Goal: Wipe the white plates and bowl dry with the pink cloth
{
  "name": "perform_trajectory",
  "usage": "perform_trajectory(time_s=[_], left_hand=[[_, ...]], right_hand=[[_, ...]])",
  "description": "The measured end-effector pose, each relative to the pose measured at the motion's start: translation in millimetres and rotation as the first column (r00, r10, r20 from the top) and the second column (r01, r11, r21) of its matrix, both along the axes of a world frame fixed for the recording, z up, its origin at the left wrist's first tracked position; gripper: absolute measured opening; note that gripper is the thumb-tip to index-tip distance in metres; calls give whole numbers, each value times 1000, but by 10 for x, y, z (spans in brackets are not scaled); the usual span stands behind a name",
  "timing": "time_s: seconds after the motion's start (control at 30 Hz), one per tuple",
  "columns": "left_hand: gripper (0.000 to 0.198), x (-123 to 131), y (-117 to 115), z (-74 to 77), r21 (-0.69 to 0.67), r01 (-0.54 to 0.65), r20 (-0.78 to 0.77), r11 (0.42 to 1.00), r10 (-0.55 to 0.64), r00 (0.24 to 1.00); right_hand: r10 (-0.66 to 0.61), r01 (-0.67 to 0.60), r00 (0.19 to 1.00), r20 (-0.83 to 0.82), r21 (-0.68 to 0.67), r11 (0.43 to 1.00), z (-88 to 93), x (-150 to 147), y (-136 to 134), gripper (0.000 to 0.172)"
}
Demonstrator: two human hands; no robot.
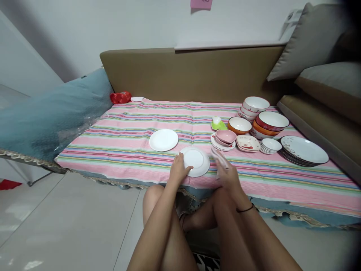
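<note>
A white plate (203,165) with a round ring in its middle is just in front of my knees, near the front edge of the striped cloth. My left hand (178,169) grips its left edge, the thumb lying over the near side. My right hand (230,178), slightly blurred, holds a whitish wiping cloth (220,158) just right of the plate, apart from it. Another white plate (164,140) lies flat on the striped cloth, up and to the left.
Small saucers (270,145), square dishes (248,143), pink bowls (226,137), stacked bowls (272,120) and large plates (305,149) stand to the right on the striped cloth (124,139). A red bundle (120,98) lies at the back left. A sofa backrest (180,75) rises behind.
</note>
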State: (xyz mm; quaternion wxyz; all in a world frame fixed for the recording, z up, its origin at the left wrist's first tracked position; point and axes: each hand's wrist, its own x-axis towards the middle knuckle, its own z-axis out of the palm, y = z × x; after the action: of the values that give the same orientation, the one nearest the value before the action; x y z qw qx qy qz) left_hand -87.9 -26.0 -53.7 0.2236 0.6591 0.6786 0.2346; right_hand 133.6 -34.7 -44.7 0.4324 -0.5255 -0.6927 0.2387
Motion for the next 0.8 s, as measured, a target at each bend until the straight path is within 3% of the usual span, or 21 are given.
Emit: perform_trajectory(time_s=[0.17,0.3,0.43,0.53,0.63,0.8], left_hand=[[54,-32,38,-44,1,-8,33,1000,8,999],[50,-65,53,-32,2,-3,36,1000,3,999],[57,-64,33,16,-20,7,11,1000,-7,1000],[78,-59,12,57,-55,26,1,998,-26,1000],[84,-61,1,90,-89,45,-1,995,-45,999],[82,-63,3,118,-106,50,-4,993,-50,999]], right_hand=[[76,-110,955,287,101,989,-372,-542,-250,55],[85,-176,879,468,154,972,-563,-564,-542,70],[-3,-115,804,594,161,980,-571,-405,-658,79],[-114,9,774,623,170,985,-517,-453,-540,76],[-170,98,762,625,147,984,-436,-589,-394,67],[-34,-61,775,631,129,990,-386,-554,-558,60]])
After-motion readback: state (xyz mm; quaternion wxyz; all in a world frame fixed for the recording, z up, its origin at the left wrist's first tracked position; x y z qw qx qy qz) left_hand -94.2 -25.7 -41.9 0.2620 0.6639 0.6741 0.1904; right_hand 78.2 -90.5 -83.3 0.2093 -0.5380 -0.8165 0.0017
